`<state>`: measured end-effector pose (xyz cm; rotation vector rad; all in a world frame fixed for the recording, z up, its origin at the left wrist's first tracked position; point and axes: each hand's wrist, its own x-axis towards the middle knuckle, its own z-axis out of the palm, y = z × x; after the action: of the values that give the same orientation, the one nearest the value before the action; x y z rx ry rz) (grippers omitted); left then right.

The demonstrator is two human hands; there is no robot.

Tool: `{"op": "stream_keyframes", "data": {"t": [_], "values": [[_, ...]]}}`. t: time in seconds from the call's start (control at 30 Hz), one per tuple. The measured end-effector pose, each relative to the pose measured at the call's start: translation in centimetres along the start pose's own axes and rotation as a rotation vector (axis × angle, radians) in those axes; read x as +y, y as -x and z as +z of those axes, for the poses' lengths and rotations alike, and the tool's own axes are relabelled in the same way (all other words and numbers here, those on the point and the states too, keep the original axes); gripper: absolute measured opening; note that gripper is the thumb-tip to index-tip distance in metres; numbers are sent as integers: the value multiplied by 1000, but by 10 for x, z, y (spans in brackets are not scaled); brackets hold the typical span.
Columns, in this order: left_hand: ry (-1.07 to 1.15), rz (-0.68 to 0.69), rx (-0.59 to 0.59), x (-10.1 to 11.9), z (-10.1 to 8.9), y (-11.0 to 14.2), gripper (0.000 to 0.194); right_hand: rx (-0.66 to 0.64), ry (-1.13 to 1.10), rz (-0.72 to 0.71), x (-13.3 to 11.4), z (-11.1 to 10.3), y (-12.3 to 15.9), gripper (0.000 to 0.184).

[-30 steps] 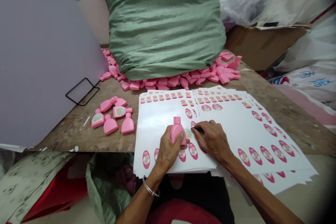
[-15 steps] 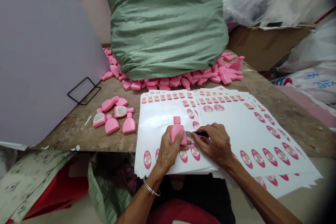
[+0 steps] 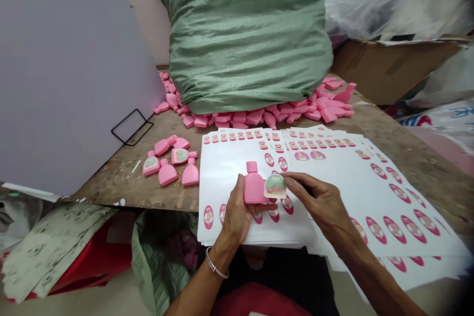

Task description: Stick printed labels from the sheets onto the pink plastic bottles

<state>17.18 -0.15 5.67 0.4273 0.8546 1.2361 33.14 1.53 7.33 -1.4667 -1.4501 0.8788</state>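
My left hand [image 3: 236, 212] is closed around a small pink plastic bottle [image 3: 253, 186], cap upward, its plain front facing me. Between the thumb and forefinger of my right hand [image 3: 322, 200] is a green and cream label [image 3: 275, 186]. The label overlaps the bottle's right edge from my view; whether it touches the bottle, I cannot tell. Both hands are above sheets of stickers [image 3: 229, 168], printed with pink ovals and small labels. On the left, several pink bottles lie in a small group, among them a labelled bottle [image 3: 151, 164] and an unlabelled bottle [image 3: 168, 174].
A large green sack [image 3: 248, 34] rests at the back of the wooden table [image 3: 122, 177], on a heap of pink bottles [image 3: 255, 117]. A black wire frame [image 3: 132, 127] leans by the grey panel [image 3: 74, 69]. At right stand a cardboard box [image 3: 392, 66] and plastic bags.
My right hand earlier held a thin, black-handled tool near the bottle; now it pinches a green label, and the tool is out of sight. The view has shifted slightly left.
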Motion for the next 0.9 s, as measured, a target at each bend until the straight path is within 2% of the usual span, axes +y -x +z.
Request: {"op": "stream_keyframes", "data": {"t": [0.1,0.23,0.73,0.8,0.9], "values": [[-4,13,-19,-3,2,1,62,-64,-95,68,2,10,2,32],[-40,-14,-28,-4,4,2,64,-85,-136,80,3,19,3,33],[-24,-21,-25,-5,2,0,60,-60,-121,71,-1,23,3,29],[-26,-11,-52,-3,3,0,56,-57,-116,67,-1,24,4,29],[-91,40,-94,-1,3,2,39,-56,-88,45,0,26,4,29]]}}
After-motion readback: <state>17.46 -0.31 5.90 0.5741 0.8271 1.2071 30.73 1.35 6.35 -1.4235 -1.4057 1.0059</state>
